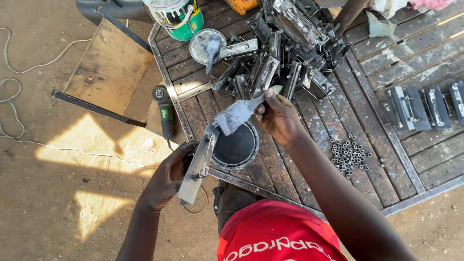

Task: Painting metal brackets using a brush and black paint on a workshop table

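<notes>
Two hands busy: my left hand grips a metal bracket steady beside the tabletop; right hand clasps a putty knife, angled onto it above the tin.

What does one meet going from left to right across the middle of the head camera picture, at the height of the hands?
White cable → angle grinder → left hand holding a metal bracket → round tin → right hand with a putty knife → pile of nuts → grey metal parts.
</notes>
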